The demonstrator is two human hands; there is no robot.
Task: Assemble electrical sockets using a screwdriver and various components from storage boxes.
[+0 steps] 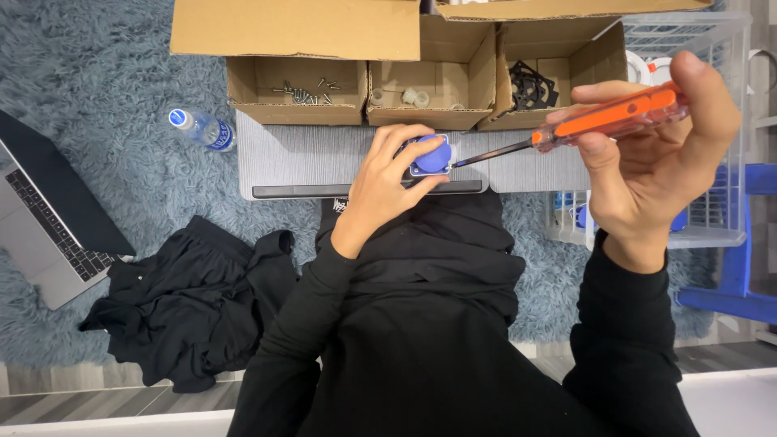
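Left hand clamps blue round-capped part on grey board; right hand closed round orange-handled screwdriver, tip at part's side; fastening looks underway, not finished; loose screws remain in cardboard box beyond.

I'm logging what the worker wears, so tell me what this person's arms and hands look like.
Both arms are covered by long black sleeves that end at the wrists. The left hand and right hand are bare: no gloves, rings, watch or bracelet show. The sleeves are plain, with no visible markings, and match the black top.
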